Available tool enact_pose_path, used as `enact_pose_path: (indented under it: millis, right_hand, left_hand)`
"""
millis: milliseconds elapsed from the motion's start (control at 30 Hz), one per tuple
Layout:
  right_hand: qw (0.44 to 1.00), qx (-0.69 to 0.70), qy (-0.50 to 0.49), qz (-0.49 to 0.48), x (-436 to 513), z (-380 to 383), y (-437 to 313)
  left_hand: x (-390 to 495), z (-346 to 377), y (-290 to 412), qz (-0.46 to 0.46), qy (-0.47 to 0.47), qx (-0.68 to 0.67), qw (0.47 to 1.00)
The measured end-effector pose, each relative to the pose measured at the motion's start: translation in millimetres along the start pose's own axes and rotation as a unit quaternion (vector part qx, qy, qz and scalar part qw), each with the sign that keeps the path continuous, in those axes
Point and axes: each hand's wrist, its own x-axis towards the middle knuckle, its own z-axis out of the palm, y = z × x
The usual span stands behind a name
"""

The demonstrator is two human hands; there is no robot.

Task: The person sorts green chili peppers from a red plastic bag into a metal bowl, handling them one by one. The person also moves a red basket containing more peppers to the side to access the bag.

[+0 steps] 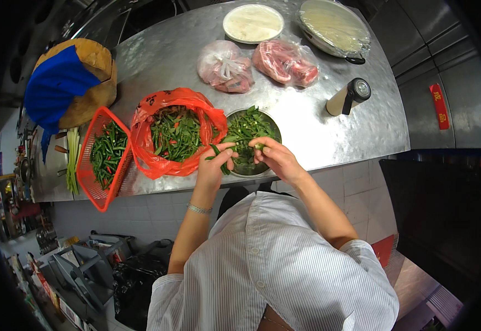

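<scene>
Green chilli peppers are gripped in my left hand, which is over the left side of a round metal bowl. My right hand pinches a small green piece, perhaps a chilli stem end, between thumb and forefinger above the same bowl. Green stems and leaves lie in the bowl. Left of it, an open red plastic bag holds leafy green chillies with a few red ones. A red plastic basket further left contains green and red chillies.
Bagged meat and a second knotted bag of meat lie behind the bowl on the steel table. A flask stands at right. At left are celery-like stalks and a wooden chopping block under a blue cloth.
</scene>
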Motion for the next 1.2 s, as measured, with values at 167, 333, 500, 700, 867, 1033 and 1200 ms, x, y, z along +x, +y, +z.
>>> enact_pose_path:
  millis: [167,333,500,700,867,1033,1200]
  right_hand:
    - [1.0,0.009,-0.004,-0.024,-2.2,10.5,-4.5]
    - [0.995,-0.087,0.048,-0.032,5.3,2.4,1.1]
    - [0.736,-0.632,0.23,-0.076,14.2,5.3,17.0]
    - [0.863,-0.433,0.26,0.029,23.0,26.1,32.8]
    - [0.845,-0.489,0.216,-0.015,38.5,52.6,49.0]
    - [0.834,-0.513,0.205,-0.008,42.5,70.2,60.1]
    - [0.836,-0.503,0.219,0.012,36.9,67.1,61.5]
  left_hand:
    - [-0.7,1.3,13.6,0.029,-0.036,0.096,0.994]
    - [1.9,-12.3,17.9,0.069,-0.013,0.208,0.976]
    - [7.4,-95.5,39.5,0.121,0.082,0.239,0.96]
    - [62.4,-191.4,56.6,0.129,0.152,0.391,0.898]
    - [116.0,-191.3,48.1,0.347,0.029,0.585,0.732]
    - [121.9,-178.5,42.5,0.191,0.038,0.785,0.588]
    - [97.1,-189.2,48.5,0.153,0.009,0.692,0.706]
